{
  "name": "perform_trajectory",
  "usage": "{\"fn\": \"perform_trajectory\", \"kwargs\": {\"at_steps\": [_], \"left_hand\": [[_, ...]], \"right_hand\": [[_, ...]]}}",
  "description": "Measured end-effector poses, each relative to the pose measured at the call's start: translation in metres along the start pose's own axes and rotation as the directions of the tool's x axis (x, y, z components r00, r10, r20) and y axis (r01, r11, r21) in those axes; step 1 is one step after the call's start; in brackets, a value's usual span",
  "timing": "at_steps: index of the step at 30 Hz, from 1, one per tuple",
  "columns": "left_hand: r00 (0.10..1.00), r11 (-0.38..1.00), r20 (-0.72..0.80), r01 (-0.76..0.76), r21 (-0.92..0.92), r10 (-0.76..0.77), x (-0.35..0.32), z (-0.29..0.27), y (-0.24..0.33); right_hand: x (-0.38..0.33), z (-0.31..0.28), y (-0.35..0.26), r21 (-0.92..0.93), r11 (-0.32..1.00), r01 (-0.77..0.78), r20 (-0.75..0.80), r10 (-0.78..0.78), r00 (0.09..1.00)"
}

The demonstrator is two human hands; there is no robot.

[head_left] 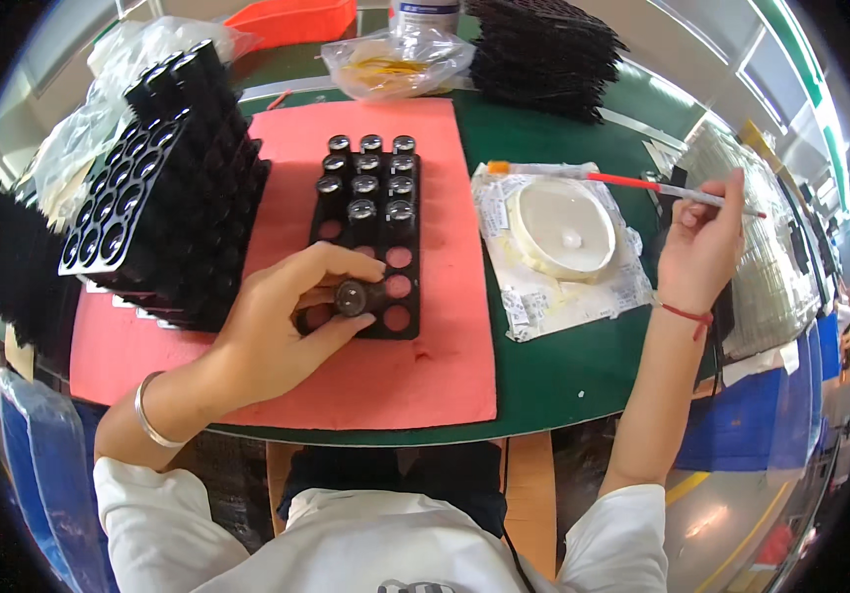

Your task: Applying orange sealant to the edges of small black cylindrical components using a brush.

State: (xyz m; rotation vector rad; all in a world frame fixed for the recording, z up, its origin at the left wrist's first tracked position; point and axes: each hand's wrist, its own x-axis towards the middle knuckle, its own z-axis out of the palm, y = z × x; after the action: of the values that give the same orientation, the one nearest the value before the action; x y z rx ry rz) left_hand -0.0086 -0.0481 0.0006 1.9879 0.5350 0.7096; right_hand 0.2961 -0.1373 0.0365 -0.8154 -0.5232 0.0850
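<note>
My left hand (pixel 272 306) pinches a small dark round piece with a shiny top (pixel 352 296) between thumb and forefinger, over the near end of a black tray (pixel 411 237). Clear-topped round pieces (pixel 365 185) fill the tray's far rows. Pink shows through several holes (pixel 397 257) of the near rows, some hidden by my fingers. Off to the right, my right hand (pixel 699 237) grips a slender red-and-white stick (pixel 627 181) that points left. Beyond the dish, a pale stick with an orange end (pixel 533 169) lines up with it; I cannot tell whether they are one piece.
A shallow white dish (pixel 519 242) sits on label-covered paper (pixel 533 321). The black tray lies on a pink mat (pixel 445 385). Left of it rise stacked black trays (pixel 163 198). At the back are a plastic bag with yellow contents (pixel 395 67) and a dark stack (pixel 543 59).
</note>
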Motion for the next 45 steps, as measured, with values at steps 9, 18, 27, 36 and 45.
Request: {"fn": "perform_trajectory", "kwargs": {"at_steps": [9, 18, 27, 36, 45], "left_hand": [[0.962, 0.883, -0.025, 0.241, -0.403, -0.273, 0.007, -0.011, -0.016], [0.957, 0.814, 0.077, 0.279, -0.509, -0.280, 0.006, -0.018, -0.007], [0.961, 0.797, 0.068, 0.261, -0.545, -0.268, 0.005, -0.017, -0.005], [0.970, 0.790, 0.103, 0.238, -0.565, -0.219, 0.006, -0.015, -0.006], [0.972, 0.778, 0.109, 0.233, -0.584, -0.210, 0.003, -0.016, 0.003]], "right_hand": [[-0.019, 0.000, -0.001, 0.161, 0.963, -0.214, 0.476, 0.115, 0.872], [-0.031, 0.006, 0.002, -0.027, 0.998, -0.053, 0.620, 0.059, 0.782], [-0.030, 0.002, 0.005, -0.080, 0.997, -0.002, 0.642, 0.053, 0.765], [-0.029, 0.005, 0.001, -0.100, 0.995, 0.005, 0.638, 0.060, 0.768], [-0.024, 0.002, 0.002, -0.151, 0.986, 0.077, 0.567, 0.022, 0.823]]}}
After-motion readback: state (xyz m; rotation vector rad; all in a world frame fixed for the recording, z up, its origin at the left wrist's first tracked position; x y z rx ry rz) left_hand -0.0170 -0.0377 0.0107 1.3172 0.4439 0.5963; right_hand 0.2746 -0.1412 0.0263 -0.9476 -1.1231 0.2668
